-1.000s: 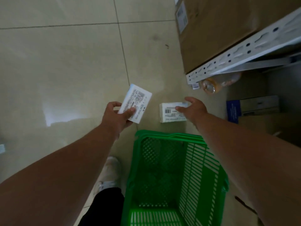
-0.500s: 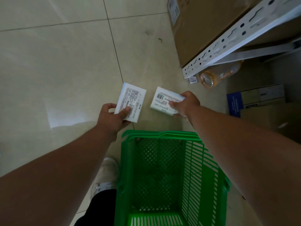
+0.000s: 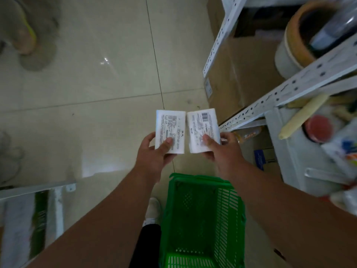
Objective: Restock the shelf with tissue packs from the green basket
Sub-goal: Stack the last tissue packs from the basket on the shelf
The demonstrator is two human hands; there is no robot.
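Left hand (image 3: 152, 153) grips one white tissue pack (image 3: 170, 130), thumb across its printed face, fingers behind. Right hand (image 3: 222, 151) grips a second tissue pack (image 3: 201, 129) the same way, barcode near its top. The two packs sit side by side, edges nearly touching, held above the tiled floor (image 3: 96, 84). Green basket (image 3: 202, 219) stands on the floor below the forearms. White perforated metal shelf (image 3: 270, 97) to the right; cardboard box (image 3: 237, 74) under it; brown-rimmed jar (image 3: 291, 47) on it
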